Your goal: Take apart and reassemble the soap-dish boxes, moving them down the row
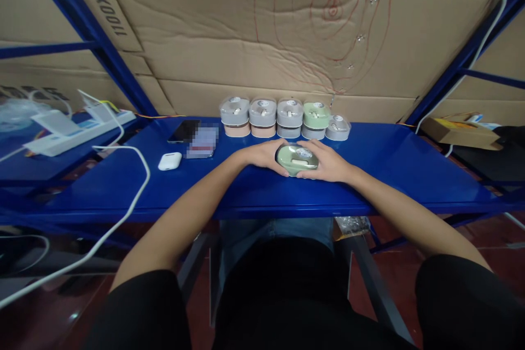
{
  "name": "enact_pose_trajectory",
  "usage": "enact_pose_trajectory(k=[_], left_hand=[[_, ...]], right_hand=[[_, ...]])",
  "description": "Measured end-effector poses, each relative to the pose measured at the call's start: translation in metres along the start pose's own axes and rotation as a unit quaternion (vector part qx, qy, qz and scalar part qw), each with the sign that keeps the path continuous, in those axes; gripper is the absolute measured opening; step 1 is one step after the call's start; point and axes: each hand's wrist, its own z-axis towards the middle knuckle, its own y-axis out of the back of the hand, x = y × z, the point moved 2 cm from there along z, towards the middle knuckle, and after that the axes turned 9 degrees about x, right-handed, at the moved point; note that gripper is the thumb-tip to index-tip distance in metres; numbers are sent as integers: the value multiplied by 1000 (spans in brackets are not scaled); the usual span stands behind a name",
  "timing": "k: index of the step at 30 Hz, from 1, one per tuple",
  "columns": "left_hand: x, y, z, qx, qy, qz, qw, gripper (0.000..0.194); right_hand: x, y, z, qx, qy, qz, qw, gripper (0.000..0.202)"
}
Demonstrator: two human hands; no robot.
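Observation:
A green oval container with a clear lid and a pale latch is held just above or on the blue table, close to its front edge. My left hand wraps round its left end, while my right hand grips the right end. Both thumbs press at the near side. Behind my hands stands a row of similar containers, mostly stacked in twos: grey over orange at the left, then grey ones, a green one over grey, and a single grey container at the right end.
Left of my hands lie a white earbud case, a dark phone and a phone with a blurred screen. A white cable crosses the left side near a power strip. Cardboard walls the back.

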Motion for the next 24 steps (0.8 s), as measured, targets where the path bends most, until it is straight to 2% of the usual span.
enact_pose_trajectory(k=[3, 9, 12, 16, 18, 20, 22, 24], left_hand=[[-2, 0, 0, 0, 18, -20, 1000, 102], [-6, -1, -1, 13, 34, 12, 999, 103], [-10, -1, -4, 26, 49, 32, 998, 105], [-16, -1, -6, 49, 66, 46, 996, 100], [-18, 0, -7, 55, 71, 49, 995, 100], [-19, 0, -7, 55, 69, 53, 995, 98], [-18, 0, -6, 53, 65, 59, 995, 94], [-17, 0, -5, 54, 59, 67, 995, 91]], right_hand=[[1, -1, 1, 0, 6, -1, 1000, 112], [3, 8, -4, 19, -24, -15, 999, 105], [-2, 20, -32, 16, -60, -34, 998, 104], [-32, 44, -102, -20, -173, -86, 981, 103], [-57, 61, -136, -40, -277, -124, 952, 101], [-87, 79, -159, -53, -397, -158, 903, 100], [-115, 97, -165, -51, -488, -158, 857, 96], [-140, 112, -155, -79, -545, -122, 826, 85]])
